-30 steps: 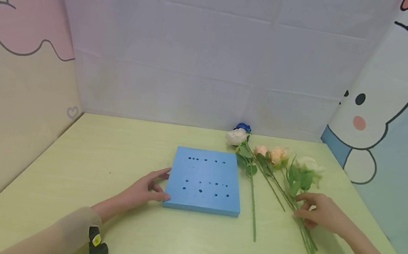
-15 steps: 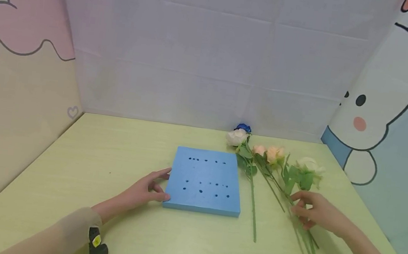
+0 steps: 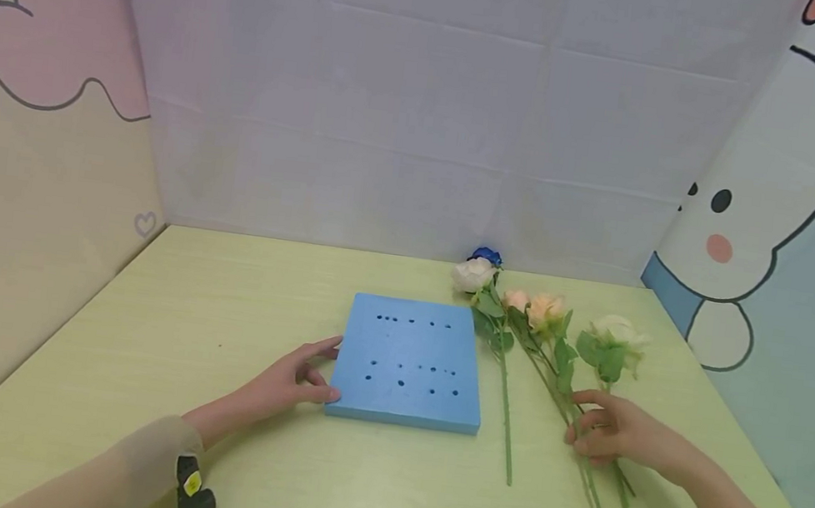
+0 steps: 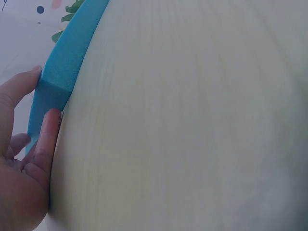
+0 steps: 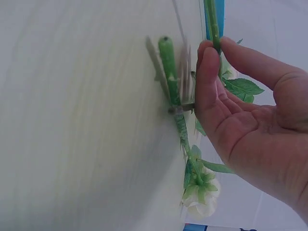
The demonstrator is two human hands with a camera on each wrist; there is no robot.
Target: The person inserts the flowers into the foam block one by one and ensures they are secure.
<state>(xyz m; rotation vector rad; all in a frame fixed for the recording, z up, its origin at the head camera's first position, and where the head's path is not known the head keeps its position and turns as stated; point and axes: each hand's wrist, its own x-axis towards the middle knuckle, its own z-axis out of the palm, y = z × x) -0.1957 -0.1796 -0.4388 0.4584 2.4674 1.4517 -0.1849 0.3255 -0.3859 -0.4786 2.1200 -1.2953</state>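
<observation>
A square blue foam block (image 3: 406,363) with rows of small holes lies flat on the pale green table (image 3: 220,308). My left hand (image 3: 314,373) rests against its front left corner with straight fingers, thumb on one side of the corner (image 4: 53,82). To the right, several artificial roses lie on the table. My right hand (image 3: 587,429) pinches the stem of the peach rose (image 3: 545,307); in the right wrist view that green stem (image 5: 212,24) runs between my thumb and fingers (image 5: 207,72). A cream rose (image 3: 618,330) lies just beyond, its stem (image 5: 169,67) beside my hand.
A white rose (image 3: 471,274) with a long stem lies beside the block's right edge, with a blue flower (image 3: 485,255) behind it. Printed walls close in the table at the back, left and right. Bare table stretches to the left and front of the block.
My right hand has slid left and a little toward me, drawing the peach rose away from the cream rose. The left hand and the block have not moved.
</observation>
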